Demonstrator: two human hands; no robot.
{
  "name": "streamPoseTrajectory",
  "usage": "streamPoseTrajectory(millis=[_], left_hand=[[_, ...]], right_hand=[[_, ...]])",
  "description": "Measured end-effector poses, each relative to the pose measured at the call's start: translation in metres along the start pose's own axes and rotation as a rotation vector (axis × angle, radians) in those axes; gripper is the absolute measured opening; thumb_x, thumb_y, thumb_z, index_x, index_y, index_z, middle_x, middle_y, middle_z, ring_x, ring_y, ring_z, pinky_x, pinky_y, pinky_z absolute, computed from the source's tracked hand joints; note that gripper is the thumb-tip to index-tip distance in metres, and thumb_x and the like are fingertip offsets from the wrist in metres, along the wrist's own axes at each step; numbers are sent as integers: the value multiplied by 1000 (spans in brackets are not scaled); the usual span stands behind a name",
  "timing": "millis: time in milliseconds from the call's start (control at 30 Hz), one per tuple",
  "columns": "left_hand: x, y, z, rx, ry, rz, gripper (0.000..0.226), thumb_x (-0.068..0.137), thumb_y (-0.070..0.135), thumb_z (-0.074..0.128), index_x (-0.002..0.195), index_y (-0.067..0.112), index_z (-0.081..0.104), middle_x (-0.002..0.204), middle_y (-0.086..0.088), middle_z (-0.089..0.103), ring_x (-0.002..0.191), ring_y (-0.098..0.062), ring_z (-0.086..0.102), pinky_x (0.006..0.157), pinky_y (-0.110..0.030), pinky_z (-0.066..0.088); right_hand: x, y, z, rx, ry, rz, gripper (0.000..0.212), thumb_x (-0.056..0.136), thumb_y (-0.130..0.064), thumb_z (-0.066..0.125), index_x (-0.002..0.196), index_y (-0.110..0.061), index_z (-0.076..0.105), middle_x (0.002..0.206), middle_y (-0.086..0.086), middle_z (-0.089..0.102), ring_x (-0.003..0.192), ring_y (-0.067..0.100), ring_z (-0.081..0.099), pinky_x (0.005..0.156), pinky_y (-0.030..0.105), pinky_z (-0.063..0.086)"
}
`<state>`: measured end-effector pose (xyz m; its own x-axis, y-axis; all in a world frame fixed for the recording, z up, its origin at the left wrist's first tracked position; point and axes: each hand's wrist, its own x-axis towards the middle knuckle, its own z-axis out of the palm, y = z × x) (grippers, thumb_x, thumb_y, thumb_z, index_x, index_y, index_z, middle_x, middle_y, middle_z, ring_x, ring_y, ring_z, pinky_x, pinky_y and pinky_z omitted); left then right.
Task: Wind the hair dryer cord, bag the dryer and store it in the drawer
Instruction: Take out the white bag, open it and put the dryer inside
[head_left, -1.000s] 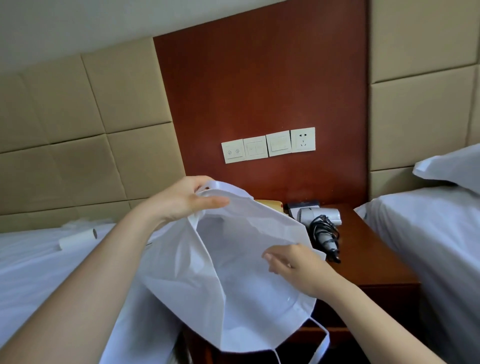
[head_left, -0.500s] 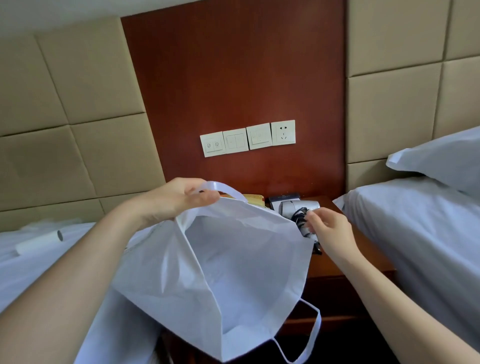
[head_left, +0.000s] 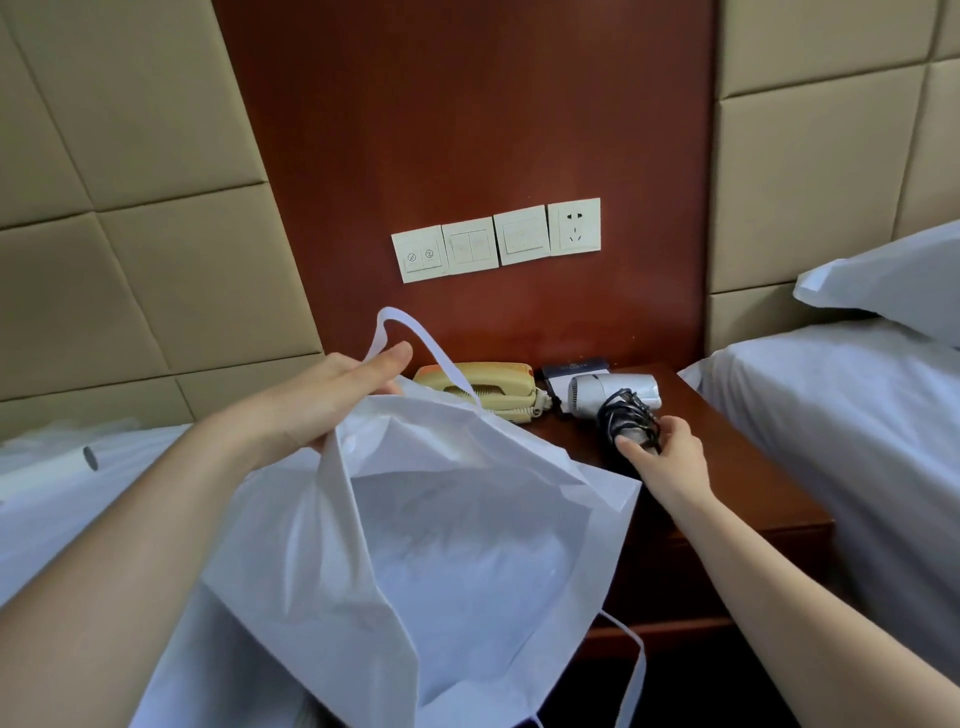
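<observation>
Head view: the white hair dryer (head_left: 613, 389) lies on its side toward the back edge of the wooden nightstand (head_left: 753, 467), outside the bag, with its black cord (head_left: 628, 418) wound around the handle. The right hand (head_left: 667, 457) reaches over the nightstand top, its thumb and fingers curled around that cord-wrapped handle. The left hand (head_left: 332, 395) pinches the near rim and one strap of a white fabric bag (head_left: 457, 545), holding it up in front of the nightstand's left front corner with its mouth gaping toward the camera; only the bag's own white lining shows inside. A second strap hangs loose below it. Just left of the dryer, at the back left corner, sits a beige telephone (head_left: 483, 384), and a dark card (head_left: 574, 366) stands behind the dryer against the red-brown wall panel. A row of switches (head_left: 496, 241) and a socket (head_left: 574, 226) are mounted above. White-sheeted beds flank the nightstand, with a pillow (head_left: 893, 275) on the right one.
</observation>
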<state>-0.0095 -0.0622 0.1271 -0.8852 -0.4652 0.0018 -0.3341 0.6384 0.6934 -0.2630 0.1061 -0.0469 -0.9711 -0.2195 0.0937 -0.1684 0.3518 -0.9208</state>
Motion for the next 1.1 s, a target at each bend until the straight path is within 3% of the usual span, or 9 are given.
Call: streamPoseTrajectory(millis=[167,300,400,533,700,900,1100], left_hand=[[5,-8,2,-19,-34,-28,76,63,77,32,80,17,76,99,-27,66,79,-26,60,77,-35,44],[11,-15,4,-47,-47,-44,76,66,74,32,84,15,77,101,-23,68,81,-26,63,76,-33,47],[16,-20,1,-40,-47,-23,81,70,84,34,83,17,76,99,-23,69,78,-25,63,75,-34,46],[14,-24,-1,-22,-41,-7,84,53,90,35,81,24,78,92,-14,73,76,-22,67,79,-37,50],[16,-22,2,-46,85,-18,65,82,70,26,74,32,78,77,-4,75,60,-9,65,62,-26,49],[14,-27,3,-72,100,-27,74,76,78,31,70,20,76,67,-7,63,53,-10,58,51,-21,43],[12,-27,4,-81,155,-40,68,86,67,31,78,16,76,66,-2,67,59,-14,61,59,-29,44]], right_hand=[[3,-8,13,-238,16,6,85,76,-47,70,142,-19,24,137,13,45,122,38,48,93,43,40],[13,-13,13,-372,20,17,87,75,-46,71,141,-20,21,134,14,46,120,41,48,92,44,41],[17,-15,13,-444,8,33,87,75,-46,71,141,-18,22,135,15,39,119,44,47,91,45,41],[23,-17,15,-480,-2,35,85,74,-53,69,136,-9,30,134,15,32,119,43,45,90,45,41],[32,-20,14,-583,-34,47,96,72,-68,61,139,-6,28,136,18,45,123,39,46,92,43,41],[39,-18,16,-486,-41,54,86,76,-53,66,135,0,30,132,21,48,122,40,46,92,42,42],[42,-9,7,-330,-56,39,73,77,-48,65,127,0,41,126,20,54,116,40,51,88,38,42]])
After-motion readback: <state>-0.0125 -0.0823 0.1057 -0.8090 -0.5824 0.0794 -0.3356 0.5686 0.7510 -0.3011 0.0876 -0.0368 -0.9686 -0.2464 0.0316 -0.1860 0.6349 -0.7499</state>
